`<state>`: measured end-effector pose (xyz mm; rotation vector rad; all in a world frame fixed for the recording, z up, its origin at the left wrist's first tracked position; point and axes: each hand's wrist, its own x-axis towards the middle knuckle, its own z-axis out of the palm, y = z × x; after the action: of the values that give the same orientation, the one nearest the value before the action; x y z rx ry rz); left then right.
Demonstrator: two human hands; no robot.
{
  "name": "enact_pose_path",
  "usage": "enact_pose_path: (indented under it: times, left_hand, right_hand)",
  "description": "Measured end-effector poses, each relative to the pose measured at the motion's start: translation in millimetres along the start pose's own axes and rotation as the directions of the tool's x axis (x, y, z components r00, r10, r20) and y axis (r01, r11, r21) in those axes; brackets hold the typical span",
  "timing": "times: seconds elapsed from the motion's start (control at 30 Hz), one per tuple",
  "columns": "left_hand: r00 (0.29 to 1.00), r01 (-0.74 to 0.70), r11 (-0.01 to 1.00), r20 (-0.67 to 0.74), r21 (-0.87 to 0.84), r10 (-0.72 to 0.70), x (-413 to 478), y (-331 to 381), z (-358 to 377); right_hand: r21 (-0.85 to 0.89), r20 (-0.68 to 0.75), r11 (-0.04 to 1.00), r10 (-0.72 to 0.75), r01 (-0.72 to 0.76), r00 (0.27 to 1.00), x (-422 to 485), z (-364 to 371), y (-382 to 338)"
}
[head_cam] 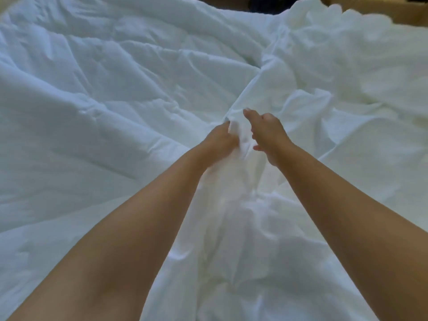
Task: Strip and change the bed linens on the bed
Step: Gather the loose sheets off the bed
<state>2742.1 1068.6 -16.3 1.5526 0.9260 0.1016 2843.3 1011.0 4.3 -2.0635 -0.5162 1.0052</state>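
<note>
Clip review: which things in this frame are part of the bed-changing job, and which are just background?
Job: rumpled white linen, one fold gripped by the left hand; right hand open beside that fold.
Background: brown surface and dark object past the linen's far edge.

Brown surface [398, 12], dark shape [264, 4]

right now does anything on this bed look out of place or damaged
Nothing looks damaged or spilled. The white bedding is creased all over and bunched into a ridge at the middle, where the left hand grips a fold and the right hand is open beside it. That fits linens being changed.
</note>
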Motion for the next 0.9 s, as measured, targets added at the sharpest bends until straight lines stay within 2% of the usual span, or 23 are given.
enact_pose_path:
  times: [0.03,0.1,0.17,0.2,0.23,0.27,0.3,0.33,0.37,0.4,0.43,0.47,0.5,0.53,0.6,0.63,0.7,0.77,0.83,0.9]
  left_hand:
    - [0.992,-0.125,0.983,0.020,0.135,0.123,-0.3,6.7,10.6]
    - [0.962,-0.271,0.882,0.142,0.386,0.233,-11.6,10.5,21.0]
    - [0.939,-0.341,0.713,0.251,0.612,0.234,-27.7,-0.2,14.7]
    - [0.934,-0.355,0.649,0.292,0.673,0.207,-36.7,-9.1,6.8]
    - [0.937,-0.338,0.632,0.313,0.698,0.156,-45.9,-16.2,-3.3]
    - [0.950,-0.279,0.680,0.299,0.678,0.091,-53.6,-20.0,-14.7]
    - [0.965,-0.197,0.775,0.259,0.600,0.045,-58.8,-21.9,-25.9]
    - [0.981,-0.125,0.861,0.192,0.494,0.033,-60.7,-25.9,-37.4]
    - [0.995,-0.075,0.911,0.093,0.406,0.041,-58.5,-32.5,-49.0]
    - [0.999,-0.033,0.929,-0.005,0.367,0.037,-54.5,-39.1,-61.0]
    - [0.996,0.011,0.928,-0.082,0.372,0.022,-49.6,-47.6,-71.9]
    - [0.989,0.074,0.906,-0.148,0.416,-0.012,-44.5,-58.6,-80.1]
    - [0.973,0.166,0.868,-0.221,0.467,-0.068,-40.6,-73.2,-86.8]
    - [0.943,0.272,0.843,-0.303,0.464,-0.138,-39.8,-89.4,-91.9]
    - [0.861,0.401,0.884,-0.429,0.241,-0.274,-47.9,-119.1,-95.9]
    - [0.828,0.396,0.910,-0.475,0.119,-0.298,-56.4,-130.9,-94.6]
    - [0.783,0.355,0.935,-0.544,-0.005,-0.301,-75.9,-144.4,-87.6]
    - [0.774,0.336,0.936,-0.535,-0.104,-0.337,-97.1,-153.5,-77.4]
    - [0.799,0.383,0.904,-0.423,-0.191,-0.428,-120.4,-164.5,-65.0]
    - [0.804,0.467,0.870,-0.332,-0.160,-0.492,-142.1,-180.2,-56.7]
  right_hand:
    - [0.085,0.069,0.993,0.078,-0.084,0.995,9.5,-7.8,-3.3]
    - [0.178,0.183,0.963,0.170,-0.203,0.968,25.9,-18.6,-5.6]
    - [0.182,0.190,0.967,0.144,-0.179,0.971,35.5,-20.7,-5.5]
    - [0.169,0.174,0.972,0.133,-0.163,0.976,37.1,-17.2,-7.7]
    - [0.174,0.170,0.974,0.115,-0.144,0.979,38.5,-10.6,-9.7]
    - [0.247,0.207,0.962,0.066,-0.118,0.976,38.0,-0.3,-14.1]
    - [0.391,0.261,0.915,-0.009,-0.098,0.965,34.4,10.6,-20.9]
    - [0.537,0.307,0.837,-0.078,-0.105,0.948,30.1,21.8,-29.3]
    - [0.657,0.341,0.742,-0.129,-0.138,0.931,25.2,31.6,-37.0]
    - [0.705,0.366,0.690,-0.154,-0.165,0.918,24.1,40.6,-40.1]
    - [0.671,0.377,0.723,-0.143,-0.163,0.915,25.0,47.6,-38.9]
    - [0.565,0.376,0.815,-0.120,-0.125,0.919,27.7,53.7,-33.3]
    - [0.380,0.386,0.922,-0.084,-0.075,0.919,28.9,58.0,-25.1]
    - [0.196,0.415,0.979,-0.039,-0.048,0.909,26.6,61.8,-15.2]
    - [0.000,0.471,1.000,0.010,-0.011,0.882,14.0,73.3,9.8]
    - [-0.034,0.491,0.999,-0.001,0.020,0.871,2.5,79.4,23.0]
    - [-0.109,0.520,0.986,-0.054,0.129,0.853,-24.8,91.9,50.3]
    - [-0.321,0.559,0.895,-0.086,0.311,0.825,-54.5,101.0,76.5]
    - [-0.538,0.569,0.676,-0.150,0.504,0.809,-84.4,103.7,96.3]
    - [-0.607,0.585,0.492,-0.255,0.624,0.770,-111.6,105.8,110.9]
